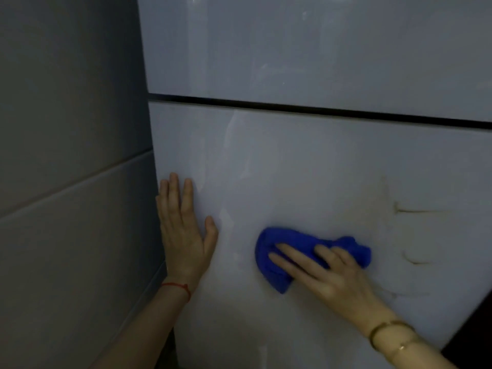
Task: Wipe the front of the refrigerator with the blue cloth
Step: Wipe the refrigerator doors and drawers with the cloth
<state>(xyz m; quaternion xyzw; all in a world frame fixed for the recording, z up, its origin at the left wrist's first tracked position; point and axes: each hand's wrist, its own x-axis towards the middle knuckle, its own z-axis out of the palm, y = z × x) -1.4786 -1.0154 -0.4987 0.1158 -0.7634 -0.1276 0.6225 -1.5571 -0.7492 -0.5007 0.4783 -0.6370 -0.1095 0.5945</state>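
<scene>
The pale glossy refrigerator front (319,169) fills most of the view, split by a dark horizontal seam between an upper and a lower door. My right hand (327,275) presses the bunched blue cloth (290,243) flat against the lower door, fingers spread over it. Near the door's left edge, my left hand (183,230) rests flat and open on the lower door, holding nothing. Faint brownish streaks (415,209) mark the door to the right of the cloth.
A grey tiled wall (72,155) runs along the left of the refrigerator, close to my left hand. A dark area (474,339) shows past the door's lower right edge.
</scene>
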